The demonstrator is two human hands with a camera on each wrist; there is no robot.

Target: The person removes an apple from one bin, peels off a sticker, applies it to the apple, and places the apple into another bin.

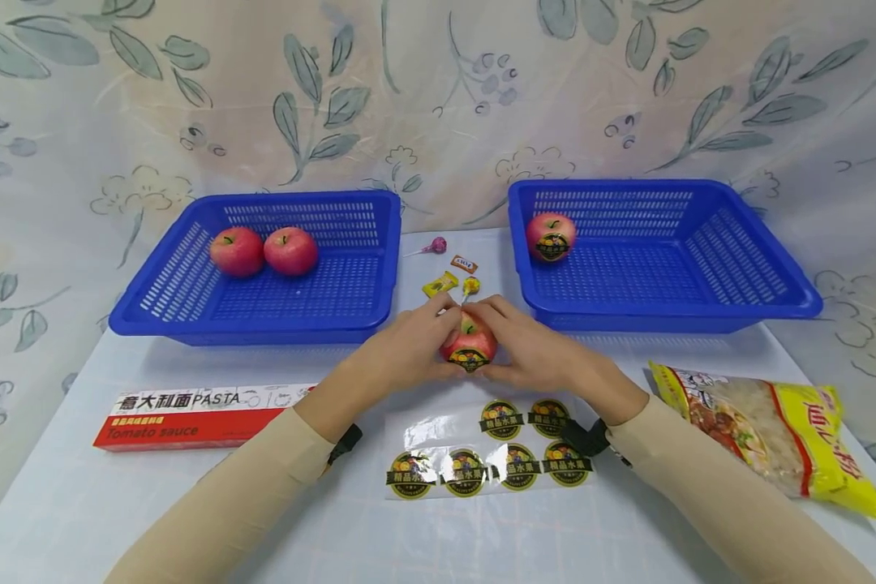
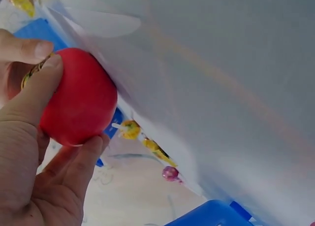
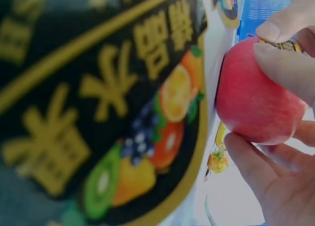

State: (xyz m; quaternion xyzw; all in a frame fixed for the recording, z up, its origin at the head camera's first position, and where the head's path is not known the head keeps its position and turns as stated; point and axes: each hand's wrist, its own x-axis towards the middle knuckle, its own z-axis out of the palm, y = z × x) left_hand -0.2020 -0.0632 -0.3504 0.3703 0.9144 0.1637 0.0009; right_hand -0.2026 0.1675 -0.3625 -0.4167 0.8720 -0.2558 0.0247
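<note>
A red apple (image 1: 470,344) with a round fruit sticker on its front sits on the table between both hands. My left hand (image 1: 409,345) grips its left side; in the left wrist view the fingers (image 2: 29,103) curl around the apple (image 2: 78,103). My right hand (image 1: 529,345) grips the right side, thumb near the sticker, and the apple (image 3: 258,95) also shows in the right wrist view. A clear sheet of stickers (image 1: 489,454) lies just in front of the hands.
Left blue basket (image 1: 190,312) holds two apples (image 1: 263,251). Right blue basket (image 1: 737,304) holds one stickered apple (image 1: 551,237). Lollipops and candies (image 1: 448,280) lie between the baskets. A pasta box (image 1: 197,418) lies at left, a snack bag (image 1: 766,430) at right.
</note>
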